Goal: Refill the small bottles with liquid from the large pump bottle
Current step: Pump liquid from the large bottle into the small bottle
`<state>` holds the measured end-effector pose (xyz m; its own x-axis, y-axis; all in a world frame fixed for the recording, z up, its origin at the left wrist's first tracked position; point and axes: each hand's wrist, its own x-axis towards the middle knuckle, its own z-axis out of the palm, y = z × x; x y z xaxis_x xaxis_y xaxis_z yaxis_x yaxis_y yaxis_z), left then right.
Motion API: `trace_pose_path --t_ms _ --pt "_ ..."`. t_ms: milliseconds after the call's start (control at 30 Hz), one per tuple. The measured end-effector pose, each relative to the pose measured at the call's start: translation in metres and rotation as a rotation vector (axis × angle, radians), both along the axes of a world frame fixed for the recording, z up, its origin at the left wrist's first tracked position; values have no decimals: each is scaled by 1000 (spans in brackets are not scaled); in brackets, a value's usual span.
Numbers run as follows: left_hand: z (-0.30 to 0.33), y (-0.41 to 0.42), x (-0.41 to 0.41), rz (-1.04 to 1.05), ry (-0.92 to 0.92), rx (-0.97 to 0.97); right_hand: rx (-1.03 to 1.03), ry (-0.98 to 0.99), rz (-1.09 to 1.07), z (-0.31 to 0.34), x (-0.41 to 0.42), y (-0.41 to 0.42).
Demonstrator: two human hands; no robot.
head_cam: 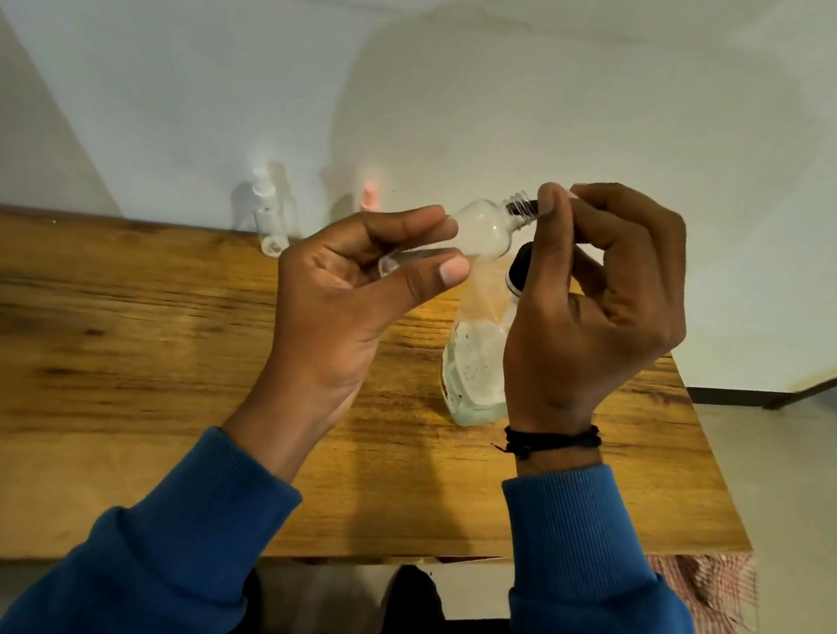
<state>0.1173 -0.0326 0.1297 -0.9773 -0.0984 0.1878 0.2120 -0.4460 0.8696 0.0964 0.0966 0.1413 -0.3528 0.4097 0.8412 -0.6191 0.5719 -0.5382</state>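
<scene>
Head view, looking down over both hands, raised above the bench (pixel 145 339).

Left hand (pixel 357 289): palm turned up and inward, fingers curled, thumb and forefinger pinching the base end of a small clear bottle (pixel 485 225). Bottle held off the bench, tilted, with its threaded neck pointing up and to the right, cap off. Contents hard to judge; it looks mostly clear.

Right hand (pixel 598 304): back of hand toward the camera, fingers curled in, thumb and forefinger pinching a thin dark nozzle (pixel 521 206) that sits at or in the small bottle's mouth. What the nozzle joins to is hidden behind the fingers. Black cord bracelet (pixel 551 439) at the wrist. Blue sleeves (pixel 601 568) on both arms.

Directly below and behind the right hand: large pump bottle (pixel 478 364) standing upright on the bench, clear, whitish liquid in its lower part, dark collar just under the right thumb. Partly covered by the hand.

Beyond the left hand, at the bench's far edge by the wall: a clear small bottle with white cap (pixel 270 213), blurred. To its right, between the hands and the wall, a pink-topped bottle (pixel 369 197), mostly hidden by the left fingers.
</scene>
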Motion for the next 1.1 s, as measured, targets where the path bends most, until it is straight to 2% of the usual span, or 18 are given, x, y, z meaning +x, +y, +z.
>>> trace_pose_path --t_ms 200,400,533,667,867,1100 --pt "8 9 -1 -16 -44 33 -113 -142 108 0 3 -1" --pt "12 3 -7 -8 -39 101 -168 -113 31 -5 0 -19" --pt "8 -5 -8 -109 -55 159 -200 -100 39 -4 -3 -21" --pt "6 -8 -8 -197 -78 206 -129 -33 -5 -1 -7 -9" --pt "4 -13 -10 -101 -122 271 -45 45 -32 -1 -10 0" --pt "3 -13 -9 -154 -130 360 -9 58 -26 2 -11 4"
